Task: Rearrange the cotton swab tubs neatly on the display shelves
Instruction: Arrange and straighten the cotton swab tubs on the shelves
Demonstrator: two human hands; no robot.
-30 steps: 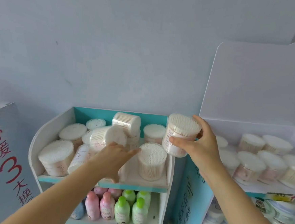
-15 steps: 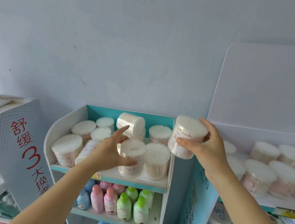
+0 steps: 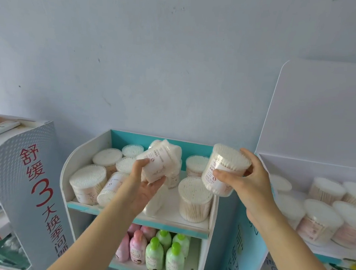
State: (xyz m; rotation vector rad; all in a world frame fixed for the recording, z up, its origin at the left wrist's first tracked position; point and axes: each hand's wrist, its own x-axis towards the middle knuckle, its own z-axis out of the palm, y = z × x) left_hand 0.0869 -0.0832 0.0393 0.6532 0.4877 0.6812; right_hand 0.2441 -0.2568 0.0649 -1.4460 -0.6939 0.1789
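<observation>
- Above the top tier of the teal display shelf [image 3: 86, 155], the left hand [image 3: 145, 187] grips a tilted tub [image 3: 160, 161] of cotton swabs. The thumb lies on its labelled side, the fingers curl under its base, and its top leans toward the shelf's back wall.
- Over that shelf's right edge, the right hand [image 3: 254, 183] holds a second tub [image 3: 226, 166] nearly upright, with the thumb across the label and the fingers wrapped round the far side.
- The two held tubs are apart from each other.
- On the top tier, a front-right tub [image 3: 194, 200] stands upright just below the second tub.
- A front-left tub [image 3: 87, 183] stands upright by the left wall. A fallen tub [image 3: 110, 188] lies slanted just beside it, partly hidden by the left forearm.
- Back-row tubs [image 3: 107, 158] stand upright behind these.
- One tier down stand pink bottles [image 3: 137, 246] and green bottles [image 3: 154, 255].
- On the neighbouring white shelf [image 3: 323, 116] at the right, further tubs [image 3: 320, 220] stand upright in rows.
- A grey sign [image 3: 22, 148] with red characters stands left of the teal shelf.
</observation>
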